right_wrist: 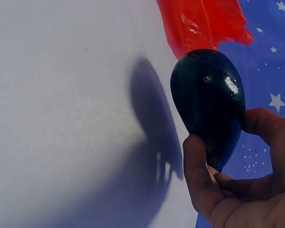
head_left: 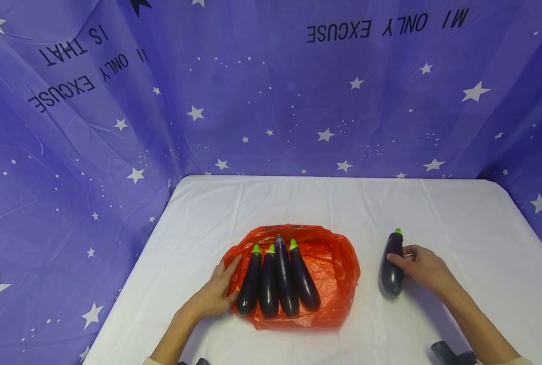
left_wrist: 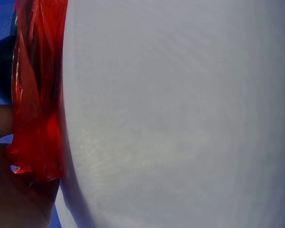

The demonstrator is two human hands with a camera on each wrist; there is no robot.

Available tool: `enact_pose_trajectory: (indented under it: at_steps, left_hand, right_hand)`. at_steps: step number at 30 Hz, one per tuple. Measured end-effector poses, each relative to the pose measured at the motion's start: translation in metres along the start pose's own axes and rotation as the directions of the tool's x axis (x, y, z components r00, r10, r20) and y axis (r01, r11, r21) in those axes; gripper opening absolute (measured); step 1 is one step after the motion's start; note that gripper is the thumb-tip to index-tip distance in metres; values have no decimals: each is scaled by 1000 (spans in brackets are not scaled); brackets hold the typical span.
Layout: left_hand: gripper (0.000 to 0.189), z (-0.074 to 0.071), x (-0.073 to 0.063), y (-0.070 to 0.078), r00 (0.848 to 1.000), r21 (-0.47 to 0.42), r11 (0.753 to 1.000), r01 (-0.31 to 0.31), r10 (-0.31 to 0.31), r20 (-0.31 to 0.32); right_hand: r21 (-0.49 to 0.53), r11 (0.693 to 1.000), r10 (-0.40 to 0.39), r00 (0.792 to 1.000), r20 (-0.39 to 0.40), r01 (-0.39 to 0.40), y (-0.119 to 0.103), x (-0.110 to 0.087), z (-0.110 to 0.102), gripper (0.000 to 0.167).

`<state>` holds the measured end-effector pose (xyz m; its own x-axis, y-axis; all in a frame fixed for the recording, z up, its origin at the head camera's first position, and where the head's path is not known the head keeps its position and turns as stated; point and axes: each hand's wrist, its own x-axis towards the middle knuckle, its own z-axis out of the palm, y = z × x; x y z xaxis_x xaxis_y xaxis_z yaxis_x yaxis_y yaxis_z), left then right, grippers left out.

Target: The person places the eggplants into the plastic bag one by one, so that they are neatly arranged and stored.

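Note:
A red plastic bag lies spread on the white table, its rim raised around several dark purple eggplants. Those lie side by side in its left half, most with green stem ends upward. At the bag's left edge my left hand holds the side; in the left wrist view the crumpled red plastic runs between thumb and fingers. To the right of the bag, my right hand grips another eggplant between thumb and fingers. In the right wrist view this eggplant hangs apart from its shadow.
A white cloth covers the table. Purple curtains with white stars stand behind it and along both sides. Dark wrist gear shows by the right forearm at the lower edge.

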<state>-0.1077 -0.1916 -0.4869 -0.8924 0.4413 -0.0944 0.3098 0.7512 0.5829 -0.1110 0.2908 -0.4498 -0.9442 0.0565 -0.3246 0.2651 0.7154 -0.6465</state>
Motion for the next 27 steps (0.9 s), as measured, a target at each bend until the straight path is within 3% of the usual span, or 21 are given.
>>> enact_pose_trajectory:
  at_steps: [27]
  left_hand:
    - [82, 0, -1, 0, 1000, -9, 1000, -5, 5, -3]
  right_hand:
    - [48, 998, -42, 999, 23, 41, -30, -12, 1, 75]
